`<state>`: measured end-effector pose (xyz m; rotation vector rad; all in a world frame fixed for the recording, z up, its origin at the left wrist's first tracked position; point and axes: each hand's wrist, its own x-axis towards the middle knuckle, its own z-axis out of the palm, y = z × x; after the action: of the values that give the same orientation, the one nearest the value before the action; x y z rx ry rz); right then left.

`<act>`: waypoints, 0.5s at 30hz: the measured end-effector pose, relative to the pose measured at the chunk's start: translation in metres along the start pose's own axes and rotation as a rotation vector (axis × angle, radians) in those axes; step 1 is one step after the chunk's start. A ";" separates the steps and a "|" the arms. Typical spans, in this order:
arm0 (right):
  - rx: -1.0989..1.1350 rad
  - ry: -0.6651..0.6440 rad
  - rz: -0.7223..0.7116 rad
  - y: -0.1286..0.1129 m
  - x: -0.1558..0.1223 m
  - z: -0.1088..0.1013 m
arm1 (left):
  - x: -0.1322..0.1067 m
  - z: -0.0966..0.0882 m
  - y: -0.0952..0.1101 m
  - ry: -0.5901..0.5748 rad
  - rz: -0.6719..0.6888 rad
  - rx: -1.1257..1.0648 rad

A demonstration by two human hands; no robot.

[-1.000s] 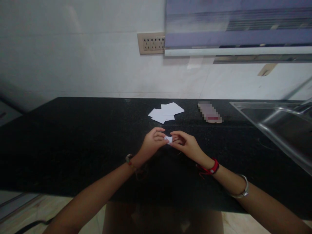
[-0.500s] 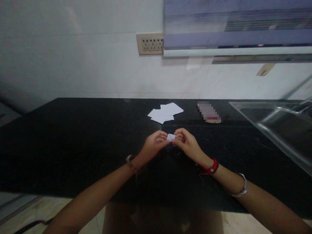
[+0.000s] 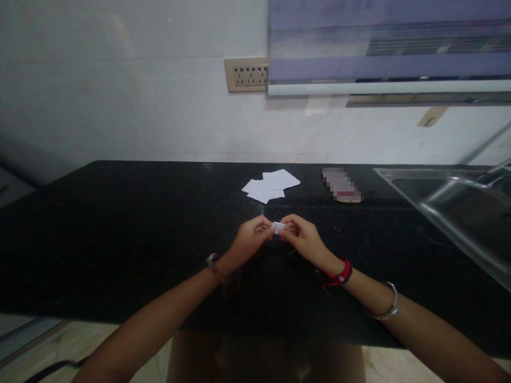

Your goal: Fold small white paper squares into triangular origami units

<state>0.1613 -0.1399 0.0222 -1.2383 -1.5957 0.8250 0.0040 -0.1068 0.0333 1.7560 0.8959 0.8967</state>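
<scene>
Left hand (image 3: 252,235) and right hand (image 3: 304,234) both pinching the small white paper (image 3: 279,226) — I'd press evenly, edges aligned (white sheets (image 3: 275,183) at its 12 o'clock).

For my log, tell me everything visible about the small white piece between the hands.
The small white piece looks like folded paper, roughly four-sided, ends partly covered, fold lines unclear. The left hand pinches one end, the right hand the other, over the black counter, nearer the person than the white sheets.
</scene>
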 end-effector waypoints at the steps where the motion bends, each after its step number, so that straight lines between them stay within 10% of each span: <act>1: -0.009 0.006 0.004 0.001 0.000 0.000 | 0.000 0.000 -0.001 0.007 0.021 0.034; 15: -0.389 -0.061 -0.236 -0.003 0.001 -0.014 | 0.000 0.000 -0.010 -0.063 0.312 0.487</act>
<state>0.1736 -0.1397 0.0300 -1.2640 -1.9723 0.4169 0.0020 -0.1035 0.0243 2.3801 0.8601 0.8587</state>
